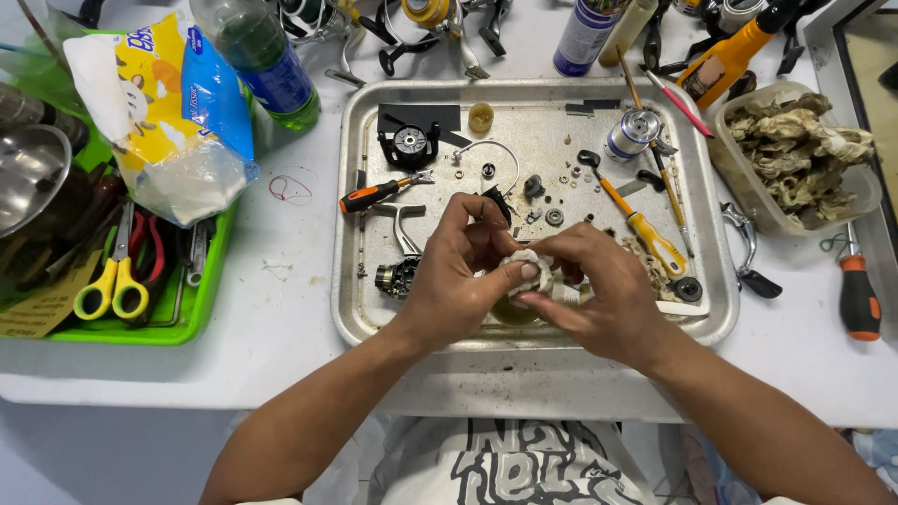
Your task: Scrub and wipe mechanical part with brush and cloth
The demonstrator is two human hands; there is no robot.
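Over the near middle of a metal tray [355, 309], my left hand [458, 276] and my right hand [599, 290] meet, both pinching a small wad of white tissue [526, 269]. A small part may be inside the wad; it is hidden by fingers. Just left of my left hand lies a black fishing reel body [398, 276] with its silver handle arm. Loose small parts, washers and screws, are scattered on the tray beyond my hands, with a black reel side plate [409, 142] and a silver spool [633, 131] farther back.
An orange-handled screwdriver [374, 194] and a yellow-handled one [645, 229] lie on the tray. A plastic tub of used tissues [800, 154] sits right, with another screwdriver [858, 295] near it. A green tray [201, 299] with yellow scissors [114, 281] sits left, behind it a green bottle [267, 65].
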